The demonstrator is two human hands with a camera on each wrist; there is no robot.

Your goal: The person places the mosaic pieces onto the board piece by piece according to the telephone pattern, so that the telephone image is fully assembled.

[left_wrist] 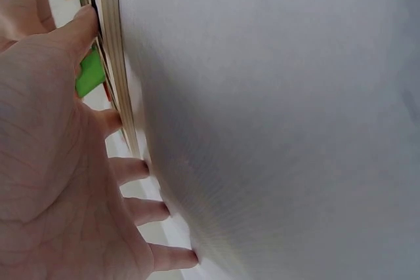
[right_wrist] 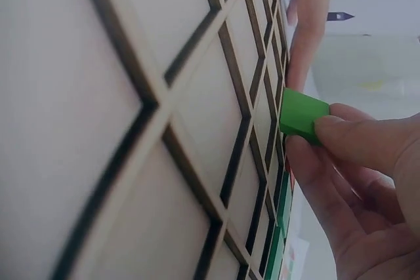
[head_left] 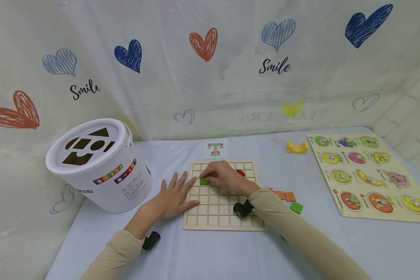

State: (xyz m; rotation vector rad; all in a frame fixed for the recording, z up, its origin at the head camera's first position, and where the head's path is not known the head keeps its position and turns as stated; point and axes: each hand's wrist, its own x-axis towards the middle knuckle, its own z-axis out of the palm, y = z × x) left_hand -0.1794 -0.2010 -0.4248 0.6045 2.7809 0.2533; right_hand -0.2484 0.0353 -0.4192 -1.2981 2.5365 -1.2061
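My right hand (head_left: pixel 225 177) pinches a green square tile (head_left: pixel 204 181) between thumb and fingers, at the upper left of a wooden grid board (head_left: pixel 203 222). In the right wrist view the tile (right_wrist: pixel 303 115) is tilted at the grid's far edge, with green pieces (right_wrist: pixel 283 209) lying in the grid nearby. A red piece (head_left: pixel 240 172) shows on the board beyond the right hand. Fingers spread, my left hand (head_left: pixel 171 200) rests at the board's left side; its thumb and index finger touch the edge, while the other fingertips (left_wrist: pixel 187 258) press the tablecloth.
Behind the board lies a card (head_left: pixel 215 149) with a T-shaped pattern. Orange tiles (head_left: pixel 289 196) and a green tile (head_left: pixel 296 207) lie to the right. A white bucket (head_left: pixel 133 186) stands left; a yellow block (head_left: pixel 296 147) and a fruit puzzle board (head_left: pixel 365 179) are at right.
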